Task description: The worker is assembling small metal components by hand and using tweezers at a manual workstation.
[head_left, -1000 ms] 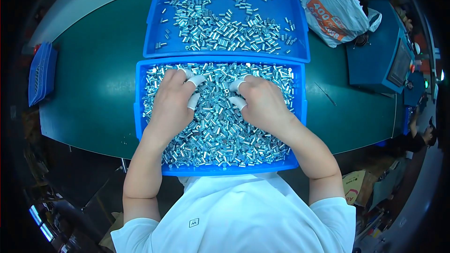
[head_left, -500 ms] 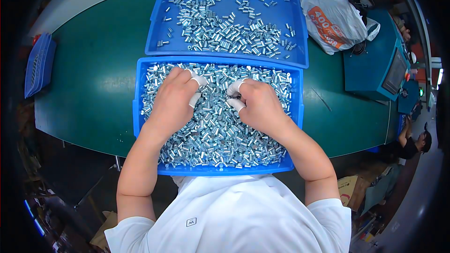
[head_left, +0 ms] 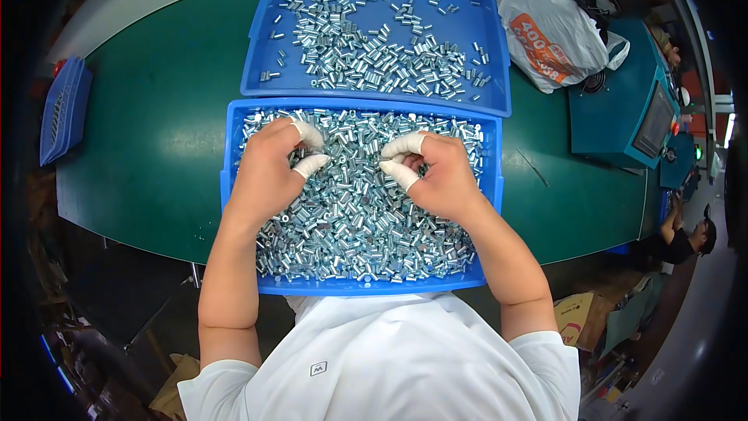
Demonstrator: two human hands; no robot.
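While both hands' fingers pinch metal sleeves (head_left: 351, 218), white plastic bag (head_left: 549, 31) with orange label, far right

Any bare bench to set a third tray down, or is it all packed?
Bare green table left of both trays, up to the small blue basket. A narrower strip right of the near tray, below the white bag. Both hands crowd the near tray's metal sleeves.

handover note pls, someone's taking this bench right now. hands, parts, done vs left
Left hand: resting on the near tray's parts, white cots on thumb and forefinger; grip contents hidden.
Right hand: same, cotted fingertips pinched together over the pile.
Near blue tray: heaped with small silver metal sleeves.
Far blue tray: thinner scatter of the same parts.
Done: some parts lie in the far tray. Left: the full near heap.
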